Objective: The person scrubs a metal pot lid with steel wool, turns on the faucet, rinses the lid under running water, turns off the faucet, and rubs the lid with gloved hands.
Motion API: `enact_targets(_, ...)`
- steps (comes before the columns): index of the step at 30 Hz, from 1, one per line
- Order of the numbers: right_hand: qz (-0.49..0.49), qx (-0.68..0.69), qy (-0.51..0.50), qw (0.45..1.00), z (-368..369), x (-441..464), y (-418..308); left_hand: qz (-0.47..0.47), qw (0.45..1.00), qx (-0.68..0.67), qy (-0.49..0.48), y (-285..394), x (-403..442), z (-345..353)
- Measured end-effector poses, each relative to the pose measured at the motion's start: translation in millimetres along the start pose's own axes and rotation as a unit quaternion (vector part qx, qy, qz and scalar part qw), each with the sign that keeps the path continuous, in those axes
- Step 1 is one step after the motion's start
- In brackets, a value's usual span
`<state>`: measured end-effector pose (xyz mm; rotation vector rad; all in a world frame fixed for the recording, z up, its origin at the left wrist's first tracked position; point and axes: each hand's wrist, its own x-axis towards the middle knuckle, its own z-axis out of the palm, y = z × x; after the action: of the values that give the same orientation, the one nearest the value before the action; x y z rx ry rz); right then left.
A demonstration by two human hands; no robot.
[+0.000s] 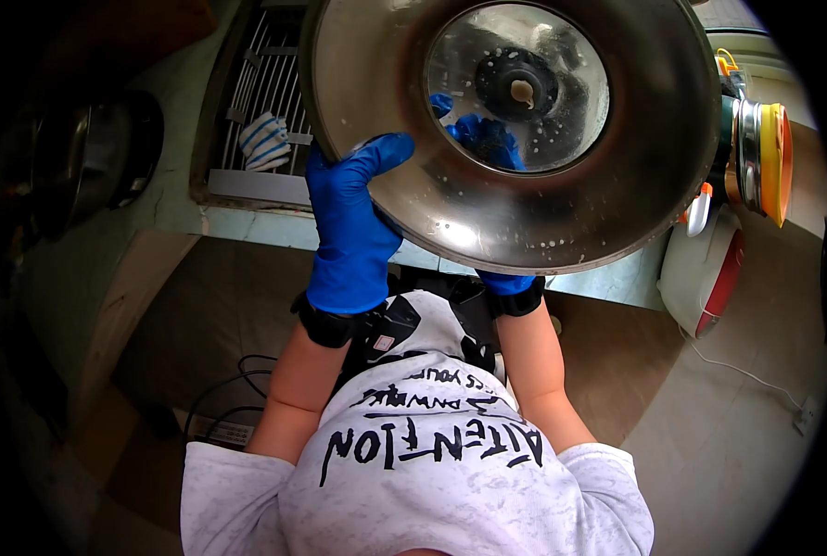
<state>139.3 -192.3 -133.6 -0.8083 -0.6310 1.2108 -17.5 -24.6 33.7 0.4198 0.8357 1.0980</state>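
Observation:
A large round metal lid (367,65) with a glass centre and a dark knob fills the upper middle of the view, its face towards the camera. Wet drops show on its metal and glass. My left hand (353,218), in a blue rubber glove, grips the lid's lower left rim, with the thumb over the front face. Below the lid's bottom edge, only the blue cuff of my right hand (508,283) shows; its fingers are hidden behind the lid. Blue gloves are reflected in the glass.
A striped cloth (265,142) lies on a metal rack (260,79) at the upper left. Dark round cookware (94,148) is at the far left. Stacked bowls or lids (761,157) stand at the right, above a white and red appliance (706,273) with a cord.

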Motion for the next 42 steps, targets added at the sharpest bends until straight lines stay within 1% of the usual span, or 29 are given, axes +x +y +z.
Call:
enact_targets(7, 0.002, 0.003, 0.018, 1.000, 23, 5, -11, -0.007, 1.000, -0.005, 0.000, -1, -6, 4)
enact_targets(18, -0.009, -0.002, 0.027, 1.000, 32, 9, -21, -0.011, 1.000, -0.014, -0.018, -4, -14, 10)
enact_targets(23, -0.020, -0.047, 0.033, 0.998, 43, 23, -39, -0.014, 0.999, -0.008, -0.029, -5, -15, 9)
enact_targets(26, -0.027, -0.089, 0.032, 0.995, 49, 31, -51, -0.022, 1.000, 0.002, -0.006, -6, -15, 7)
enact_targets(28, -0.033, -0.111, 0.031, 0.993, 50, 32, -56, -0.057, 0.998, -0.004, 0.005, -11, -12, 2)
enact_targets(30, -0.033, -0.115, 0.035, 0.992, 49, 35, -58, -0.064, 0.998, -0.004, 0.005, -13, -11, 1)
enact_targets(35, -0.035, -0.102, 0.038, 0.993, 46, 34, -63, -0.062, 0.998, -0.025, 0.007, -13, -11, 7)
enact_targets(37, -0.033, -0.096, 0.037, 0.994, 45, 34, -62, -0.032, 0.999, -0.041, 0.000, -10, -12, 10)
enact_targets(38, -0.031, -0.091, 0.035, 0.995, 45, 33, -61, -0.031, 0.999, -0.041, 0.001, -9, -11, 10)
enact_targets(42, -0.028, -0.067, 0.028, 0.997, 47, 32, -58, -0.066, 0.994, -0.085, -0.015, -9, -6, 6)
